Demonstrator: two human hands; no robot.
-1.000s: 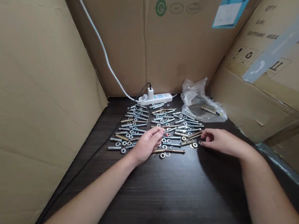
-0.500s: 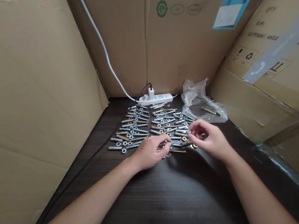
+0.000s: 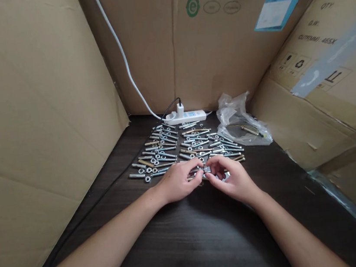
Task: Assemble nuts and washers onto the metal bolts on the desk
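Observation:
Over the near edge of the hardware, my left hand [image 3: 180, 180] is closed, thumb and forefinger pinching a thin metal part I can barely see. Facing it, almost fingertip to fingertip, is my right hand [image 3: 231, 178]. Its thumb and forefinger are closed on a small silver metal piece [image 3: 207, 170], too small to tell if it is a nut. Below and behind the hands lie rows of bolts [image 3: 167, 155] and metal sleeves [image 3: 136, 175], silver and brass-coloured, with loose nuts [image 3: 147, 179] and washers among them. My hands hide part of the near rows.
A white power strip [image 3: 192, 116] with a plugged-in adapter stands behind the rows on the dark table [image 3: 191, 236]. A clear plastic bag [image 3: 235, 119] lies back right. A black cable [image 3: 106, 190] crosses the left side. Cardboard boxes [image 3: 142, 59] wall in three sides.
My right hand has moved left from the right-hand rows to my left fingertips, bringing a small silver piece. My left hand has stayed almost still. The view has shifted slightly.

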